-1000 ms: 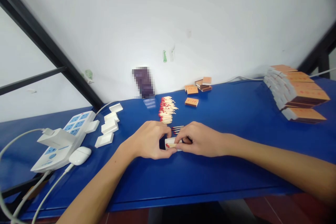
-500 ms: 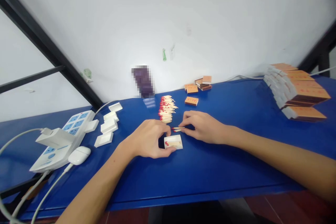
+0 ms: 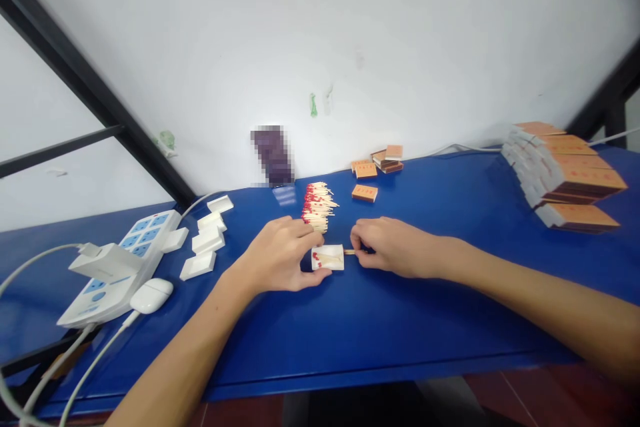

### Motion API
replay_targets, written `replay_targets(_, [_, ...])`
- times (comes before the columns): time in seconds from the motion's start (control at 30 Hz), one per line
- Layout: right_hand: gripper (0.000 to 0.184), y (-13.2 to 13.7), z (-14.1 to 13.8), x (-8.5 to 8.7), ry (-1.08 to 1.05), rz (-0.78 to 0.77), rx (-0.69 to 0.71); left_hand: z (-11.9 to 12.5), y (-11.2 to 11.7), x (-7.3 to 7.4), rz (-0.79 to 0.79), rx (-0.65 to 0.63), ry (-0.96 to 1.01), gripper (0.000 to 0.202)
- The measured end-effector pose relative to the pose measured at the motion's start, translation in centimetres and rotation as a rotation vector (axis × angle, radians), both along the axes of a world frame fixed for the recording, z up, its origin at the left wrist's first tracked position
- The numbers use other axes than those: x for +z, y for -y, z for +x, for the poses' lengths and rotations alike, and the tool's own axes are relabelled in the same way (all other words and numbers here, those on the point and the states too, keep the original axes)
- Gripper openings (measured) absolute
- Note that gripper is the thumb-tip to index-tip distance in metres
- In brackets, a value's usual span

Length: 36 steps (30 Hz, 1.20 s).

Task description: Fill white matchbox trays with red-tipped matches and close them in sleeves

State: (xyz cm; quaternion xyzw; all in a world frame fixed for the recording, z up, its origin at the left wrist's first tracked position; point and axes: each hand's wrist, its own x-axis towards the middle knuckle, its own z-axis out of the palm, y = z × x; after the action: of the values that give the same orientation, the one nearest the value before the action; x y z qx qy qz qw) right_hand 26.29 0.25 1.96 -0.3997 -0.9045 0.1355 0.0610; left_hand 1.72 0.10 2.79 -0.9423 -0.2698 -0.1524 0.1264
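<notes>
My left hand (image 3: 280,255) curls round the left end of a small white matchbox tray (image 3: 329,257) that lies on the blue table (image 3: 400,307) and holds a few red-tipped matches. My right hand (image 3: 393,247) is just right of the tray, its fingers pinched on matches (image 3: 349,252) at the tray's right edge. A pile of red-tipped matches (image 3: 317,207) lies right behind the tray.
Several empty white trays (image 3: 207,240) lie at the left, beside a white power strip (image 3: 125,260) with cables and a white earbud case (image 3: 151,295). Orange matchbox sleeves (image 3: 375,170) sit by the wall. A tall stack of orange boxes (image 3: 567,173) stands at the right.
My right hand went from the tray to the loose matches, pinched them, and came back to the tray's right edge. My left hand slid the tray slightly farther from me.
</notes>
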Motion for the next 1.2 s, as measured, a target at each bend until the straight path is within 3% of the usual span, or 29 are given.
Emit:
replay_targets(0.13, [0.012, -0.1, 0.0, -0.5, 0.081, 0.118, 0.038, 0.1, -0.2, -0.2, 0.067, -0.002, -0.029, 0.034])
replay_targets(0.37, [0.016, -0.4, 0.1, -1.5, 0.190, 0.418, 0.088, 0.2, -0.1, -0.5, -0.015, 0.071, -0.064, 0.038])
replay_targets(0.5, [0.018, -0.7, 0.2, -1.4, 0.184, 0.392, 0.063, 0.4, 0.2, -0.1, -0.073, 0.069, -0.058, 0.042])
replay_targets(0.63, [0.015, -0.9, 0.5, -0.7, 0.122, 0.352, 0.031, 0.8, 0.7, 0.2, -0.176, 0.015, -0.022, 0.030])
replay_targets(0.9, [0.015, -0.8, 0.7, -0.2, -0.055, 0.235, 0.117, 1.1, 0.5, -0.2, -0.378, 0.053, -0.002, 0.024])
replay_targets(1.2, [0.013, -1.0, 0.8, -0.3, -0.080, 0.243, 0.117, 1.1, 0.8, -0.2, -0.591, 0.051, 0.147, 0.020])
